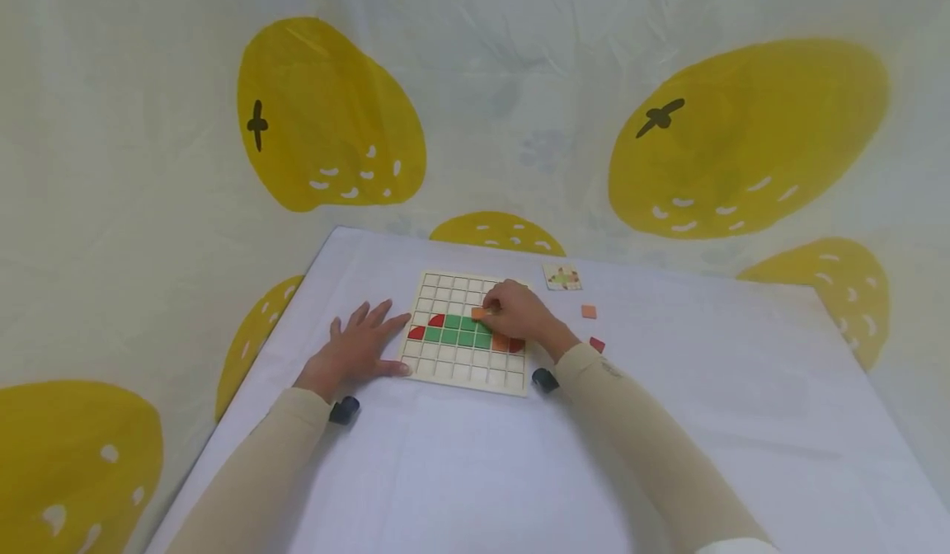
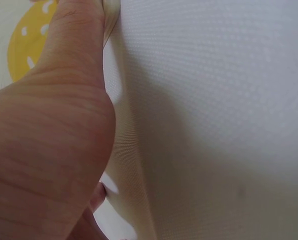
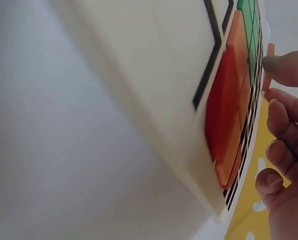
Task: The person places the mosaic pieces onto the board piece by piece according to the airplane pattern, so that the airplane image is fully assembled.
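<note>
A cream gridded board (image 1: 469, 375) lies on the white-covered table. Green square tiles (image 1: 448, 336) fill several cells across its middle, with red quarter-round tiles (image 1: 416, 333) at the left and orange and red tiles (image 3: 224, 105) at the right. Over the board, my right hand (image 1: 517, 313) pinches an orange square tile (image 1: 477, 313) between thumb and index finger; the right wrist view shows this tile (image 3: 270, 62) held above the surface. Spread fingers of my left hand (image 1: 356, 348) rest at the board's left edge, holding nothing. In the left wrist view only part of that hand (image 2: 49, 135) appears.
Beyond the board's right corner lies a small pattern card (image 1: 562, 276). A loose orange tile (image 1: 589, 312) and a red tile (image 1: 597, 345) lie right of the board, the red one close to my right forearm. A fruit-printed cloth (image 1: 505, 125) hangs behind the table.
</note>
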`<state>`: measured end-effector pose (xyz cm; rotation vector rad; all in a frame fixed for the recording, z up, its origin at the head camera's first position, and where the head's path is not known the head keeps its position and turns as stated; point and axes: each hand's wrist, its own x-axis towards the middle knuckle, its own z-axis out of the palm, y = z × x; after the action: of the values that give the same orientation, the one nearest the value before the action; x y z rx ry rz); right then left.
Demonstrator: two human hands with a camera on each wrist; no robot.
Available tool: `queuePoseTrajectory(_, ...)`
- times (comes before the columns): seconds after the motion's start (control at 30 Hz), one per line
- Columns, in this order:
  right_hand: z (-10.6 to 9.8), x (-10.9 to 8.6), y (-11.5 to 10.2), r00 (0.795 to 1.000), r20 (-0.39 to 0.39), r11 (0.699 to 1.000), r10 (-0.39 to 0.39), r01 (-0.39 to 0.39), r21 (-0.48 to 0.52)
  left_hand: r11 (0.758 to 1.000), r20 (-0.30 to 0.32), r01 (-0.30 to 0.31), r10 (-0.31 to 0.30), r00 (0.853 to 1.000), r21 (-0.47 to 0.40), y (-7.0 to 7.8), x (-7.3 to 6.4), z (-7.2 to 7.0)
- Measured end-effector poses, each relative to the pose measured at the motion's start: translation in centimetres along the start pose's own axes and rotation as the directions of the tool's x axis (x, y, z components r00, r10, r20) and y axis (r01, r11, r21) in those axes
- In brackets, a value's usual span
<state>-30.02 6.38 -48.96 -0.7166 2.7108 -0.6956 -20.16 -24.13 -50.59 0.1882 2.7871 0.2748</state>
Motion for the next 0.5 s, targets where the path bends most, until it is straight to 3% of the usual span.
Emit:
queuePoseTrajectory(0.23, 0.3, 0.8, -0.6, 1.0, -0.007, 0.996, 0.002, -0.003, -0.086, 1.0, 0.009, 0.013, -0.013, 1.0, 0.0, 0.0, 0.1, 0.0)
queuePoseTrajectory(0.5, 0.8, 1.2, -1.1, 1.0, -0.011, 0.994, 0.018, -0.019, -0.106, 1.0, 0.001, 0.005, -0.005, 1.0, 0.004, 0.3, -0.2, -0.1)
